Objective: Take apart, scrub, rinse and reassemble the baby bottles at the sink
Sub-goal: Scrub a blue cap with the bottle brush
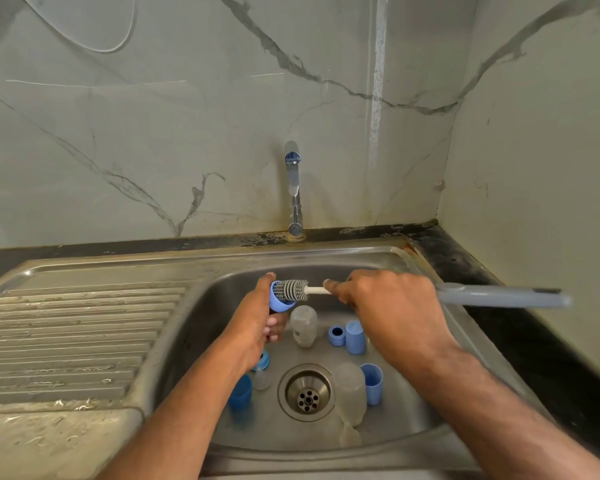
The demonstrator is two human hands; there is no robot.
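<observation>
**Brush in a blue cap over a worn steel sink**

The left hand [257,323] holds a blue cap [280,299] above the basin, its fingers curled round it. The right hand [388,306] grips the brush [499,295] by its grey handle, fingers wrapped round the shaft, with the bristle head [291,289] pushed into the cap's open mouth.

Down in the steel sink [201,306], bottle parts lie scattered around the drain [306,393]: a clear bottle [303,325] behind it, a blue ring [336,335] and a blue cup [355,337] just beside each other, another clear bottle [350,389] touching a second blue cup [372,383], and a darker blue cup [240,393] on the left.

The ribbed drainboard [73,334] is scuffed and stained. A chrome tap [294,188] rises from the dark bench [520,334], against grey veined marble walls [153,133].
</observation>
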